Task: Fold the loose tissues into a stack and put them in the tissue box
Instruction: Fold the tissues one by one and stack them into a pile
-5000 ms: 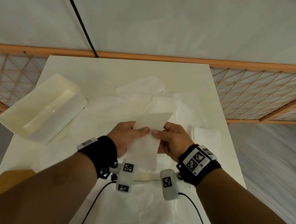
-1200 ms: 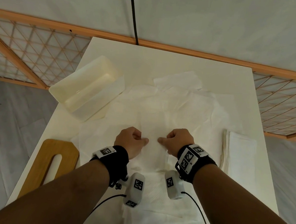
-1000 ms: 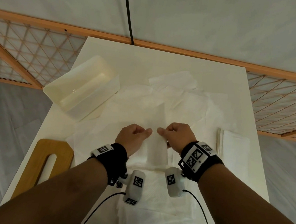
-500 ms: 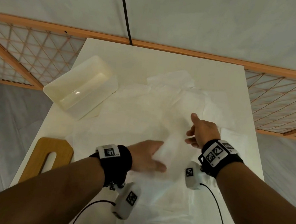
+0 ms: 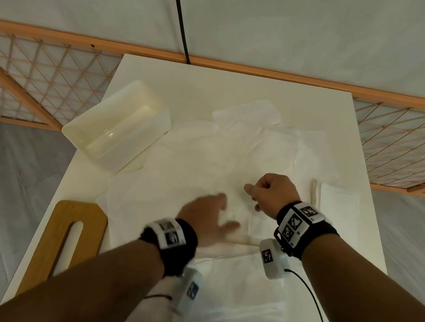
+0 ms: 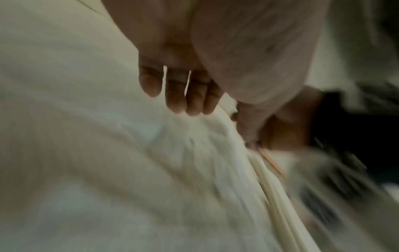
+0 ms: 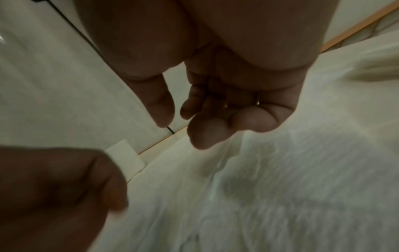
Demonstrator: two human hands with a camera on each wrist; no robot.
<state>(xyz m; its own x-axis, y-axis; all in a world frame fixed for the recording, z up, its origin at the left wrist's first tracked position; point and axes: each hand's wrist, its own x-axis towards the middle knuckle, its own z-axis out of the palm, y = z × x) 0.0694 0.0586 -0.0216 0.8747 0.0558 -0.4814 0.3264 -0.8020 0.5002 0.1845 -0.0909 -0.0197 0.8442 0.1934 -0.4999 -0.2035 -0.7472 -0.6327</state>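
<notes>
1. The left hand [image 5: 207,220] lies flat, fingers spread, on a folded tissue [image 5: 242,216] near the front edge of the table [image 5: 240,85]. The hand is blurred; a quick sideways sweep could drag the thin sheet and undo its crease.
2. The right hand [image 5: 271,193] hovers just above the loose tissues [image 5: 219,156] mid-table, fingers loosely curled and holding nothing. A pinch here could lift several overlapping sheets together.
3. The folded stack [image 5: 338,203] sits at the right edge; a forearm could brush it off.
4. The tissue box [image 5: 116,122] stands open and empty at the left edge, overlapping a sheet; tugging that sheet could shift it.
</notes>
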